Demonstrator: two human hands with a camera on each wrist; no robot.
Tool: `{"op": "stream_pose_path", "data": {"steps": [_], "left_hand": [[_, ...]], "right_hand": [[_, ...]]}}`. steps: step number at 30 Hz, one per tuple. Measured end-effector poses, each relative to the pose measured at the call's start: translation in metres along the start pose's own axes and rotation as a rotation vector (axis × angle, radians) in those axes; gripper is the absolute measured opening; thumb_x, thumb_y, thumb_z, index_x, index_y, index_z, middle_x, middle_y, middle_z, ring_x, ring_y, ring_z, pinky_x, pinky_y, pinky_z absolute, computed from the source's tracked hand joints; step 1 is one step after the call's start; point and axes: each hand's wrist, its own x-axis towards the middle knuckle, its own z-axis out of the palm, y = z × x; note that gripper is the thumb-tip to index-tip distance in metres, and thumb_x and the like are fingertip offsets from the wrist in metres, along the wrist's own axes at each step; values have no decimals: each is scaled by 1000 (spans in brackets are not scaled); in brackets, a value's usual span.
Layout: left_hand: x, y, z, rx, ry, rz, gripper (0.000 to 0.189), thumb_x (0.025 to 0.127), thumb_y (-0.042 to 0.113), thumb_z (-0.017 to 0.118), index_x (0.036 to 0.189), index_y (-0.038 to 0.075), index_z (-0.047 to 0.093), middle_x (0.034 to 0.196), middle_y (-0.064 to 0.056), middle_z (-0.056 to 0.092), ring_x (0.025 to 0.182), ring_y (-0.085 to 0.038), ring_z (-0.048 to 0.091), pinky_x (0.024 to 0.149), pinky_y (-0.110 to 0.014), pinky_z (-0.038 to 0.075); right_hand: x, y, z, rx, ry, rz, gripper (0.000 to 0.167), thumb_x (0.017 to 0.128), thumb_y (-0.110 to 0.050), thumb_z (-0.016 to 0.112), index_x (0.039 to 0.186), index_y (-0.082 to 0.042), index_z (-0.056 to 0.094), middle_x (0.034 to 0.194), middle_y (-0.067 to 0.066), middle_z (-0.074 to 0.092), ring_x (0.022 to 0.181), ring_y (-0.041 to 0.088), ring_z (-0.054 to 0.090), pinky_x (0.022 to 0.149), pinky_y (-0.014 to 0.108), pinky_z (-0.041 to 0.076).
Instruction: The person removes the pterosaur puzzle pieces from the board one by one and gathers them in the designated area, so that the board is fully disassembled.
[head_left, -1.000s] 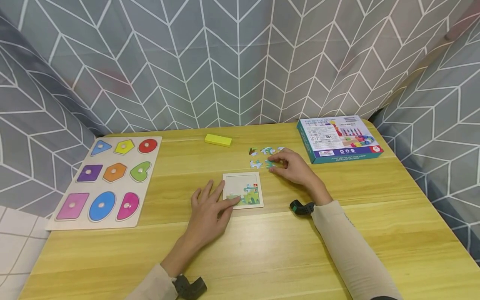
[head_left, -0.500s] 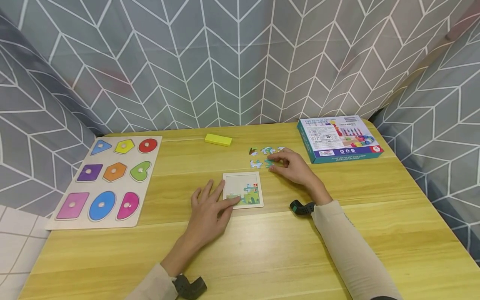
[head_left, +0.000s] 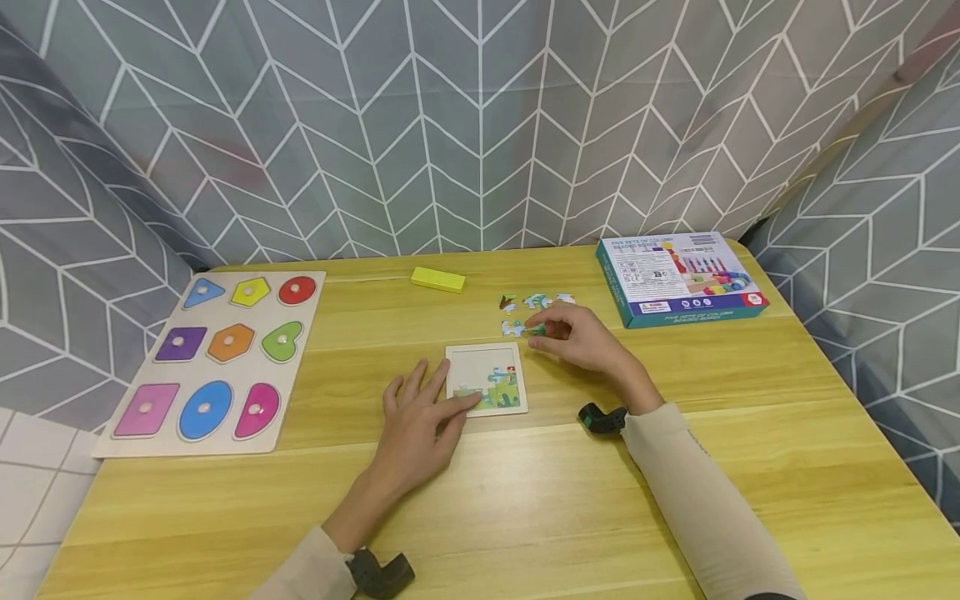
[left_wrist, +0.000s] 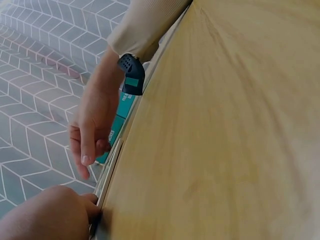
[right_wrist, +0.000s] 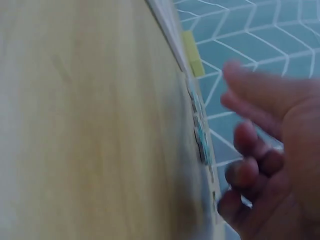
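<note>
A small square puzzle tray [head_left: 486,347] lies mid-table, with joined green puzzle pieces [head_left: 504,395] along its bottom and lower right. My left hand [head_left: 417,421] lies spread at the tray's left side, its index fingertip on the pieces at the lower edge. Beyond the tray's upper right corner my right hand [head_left: 581,335] hovers with thumb and index finger apart. A green puzzle piece [head_left: 537,330] shows in the gap between them. Just left of those fingertips is a blue and white puzzle piece [head_left: 512,329]. The right wrist view shows a teal-green piece [right_wrist: 202,145] on the table below the fingers.
Several loose puzzle pieces [head_left: 536,302] lie behind the right hand. A yellow block [head_left: 438,280] sits near the back edge. At the left is a shape-knob board [head_left: 225,375]; a boxed bead set [head_left: 681,279] stands back right. A patterned curtain [head_left: 480,125] hangs behind the table.
My right hand has shifted slightly left, closer to the tray, and more of the piece at the far right of the back row shows. The left hand stays where it was.
</note>
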Motion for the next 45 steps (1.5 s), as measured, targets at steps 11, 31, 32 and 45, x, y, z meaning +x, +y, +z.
{"op": "stream_pose_path", "data": {"steps": [11,31,32,45], "left_hand": [[1,-1,-1,11,-4,12,28,99,24,62,122,35,76,156,-17,48,151,-46,32,116,-69,15],[0,-1,-1,6,8,20,29,99,23,61,121,34,76,155,-18,49,150,-48,33,115,-69,16],[0,-1,-1,5,9,21,29,99,23,61,121,34,76,155,-18,49,150,-48,33,115,-69,16],[0,-1,-1,11,7,22,29,99,23,63,121,35,76,155,-18,49,150,-47,33,115,-68,16]], "right_hand": [[-2,-35,20,-95,-306,-118,33,88,-18,81,119,-12,76,105,1,65,78,15,51,69,26,46],[-1,-44,28,-112,-335,-117,31,86,-12,82,114,-16,70,95,1,61,77,17,54,69,26,48],[-1,-44,28,-107,-335,-117,31,86,-12,82,114,-16,69,95,1,62,76,17,53,69,26,47],[-2,-40,28,-60,-326,-131,27,91,-8,75,118,-15,74,102,1,68,82,14,53,72,26,48]]}}
